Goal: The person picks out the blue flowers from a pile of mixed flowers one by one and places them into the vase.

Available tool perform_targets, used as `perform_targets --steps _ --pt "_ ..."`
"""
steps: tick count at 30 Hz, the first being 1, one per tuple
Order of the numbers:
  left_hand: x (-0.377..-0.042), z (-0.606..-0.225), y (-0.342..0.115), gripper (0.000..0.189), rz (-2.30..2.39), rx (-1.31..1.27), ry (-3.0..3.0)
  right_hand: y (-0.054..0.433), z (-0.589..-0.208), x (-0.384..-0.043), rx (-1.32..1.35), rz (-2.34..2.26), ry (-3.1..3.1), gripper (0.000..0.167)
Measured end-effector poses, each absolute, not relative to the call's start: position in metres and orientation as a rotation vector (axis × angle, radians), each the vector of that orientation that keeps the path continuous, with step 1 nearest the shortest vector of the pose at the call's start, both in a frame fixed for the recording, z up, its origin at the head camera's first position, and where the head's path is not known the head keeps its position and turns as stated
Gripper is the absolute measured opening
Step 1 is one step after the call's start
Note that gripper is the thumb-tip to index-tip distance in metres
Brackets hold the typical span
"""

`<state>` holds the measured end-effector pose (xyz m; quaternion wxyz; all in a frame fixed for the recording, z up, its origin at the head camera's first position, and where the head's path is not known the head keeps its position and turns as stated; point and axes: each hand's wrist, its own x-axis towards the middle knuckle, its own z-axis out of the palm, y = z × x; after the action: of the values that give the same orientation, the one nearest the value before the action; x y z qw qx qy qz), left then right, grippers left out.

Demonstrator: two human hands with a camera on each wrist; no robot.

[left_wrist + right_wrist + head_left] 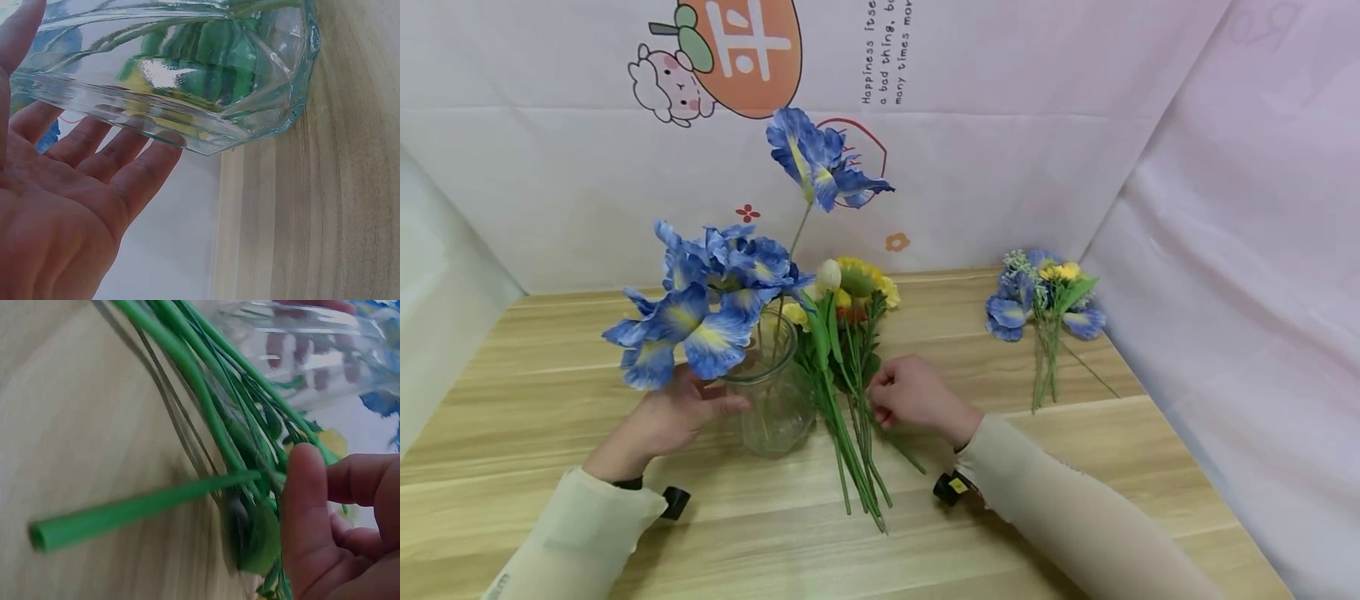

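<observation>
A clear glass vase (778,425) stands on the table, holding several blue iris flowers (718,329), one of which rises well above the others. My left hand (673,408) holds the vase from its left side, thumb in front and fingers (147,172) against the glass. Right of the vase lies a bunch of green stems (850,450) with a white tulip (829,275) and yellow blooms (886,290). Over this bunch, my right hand (921,396) pinches a green flower stem (137,509) between thumb and index finger. Its cut end points away from the fingers; its bloom is hidden.
Farther right on the wooden table (977,533) lies another bunch of blue and yellow flowers (1011,310), stems toward me. A printed white cloth (1000,167) hangs along the back edge, and a pale cloth (1247,333) borders the right side.
</observation>
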<state>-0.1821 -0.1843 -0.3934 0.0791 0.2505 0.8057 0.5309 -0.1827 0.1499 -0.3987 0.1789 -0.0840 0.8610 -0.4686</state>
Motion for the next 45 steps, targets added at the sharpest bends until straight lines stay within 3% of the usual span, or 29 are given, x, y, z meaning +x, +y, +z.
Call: perform_targets --steps 7,18,27,34,40,45 --pt "-0.184 -0.395 -0.186 0.062 1.653 0.833 2.362 0.140 -0.400 -0.180 -0.281 -1.254 2.479 0.011" --pt "-0.179 -0.387 -0.185 0.054 1.546 0.643 2.401 0.164 -0.403 -0.185 -0.287 -1.247 2.562 0.012" --pt "-0.178 -0.387 -0.187 0.055 1.507 0.579 2.412 0.238 -0.397 -0.199 -0.135 -1.055 2.745 0.017" --pt "-0.181 -0.388 -0.186 0.058 1.528 0.644 2.368 0.320 -0.378 -0.205 -0.043 -0.622 3.034 0.019" --pt "-0.180 -0.387 -0.186 0.055 1.549 0.633 2.377 0.367 -0.374 -0.203 0.057 -0.446 2.954 0.040" --pt "-0.181 -0.388 -0.185 0.054 1.596 0.654 2.348 0.382 -0.379 -0.200 0.077 -0.467 2.756 0.047"
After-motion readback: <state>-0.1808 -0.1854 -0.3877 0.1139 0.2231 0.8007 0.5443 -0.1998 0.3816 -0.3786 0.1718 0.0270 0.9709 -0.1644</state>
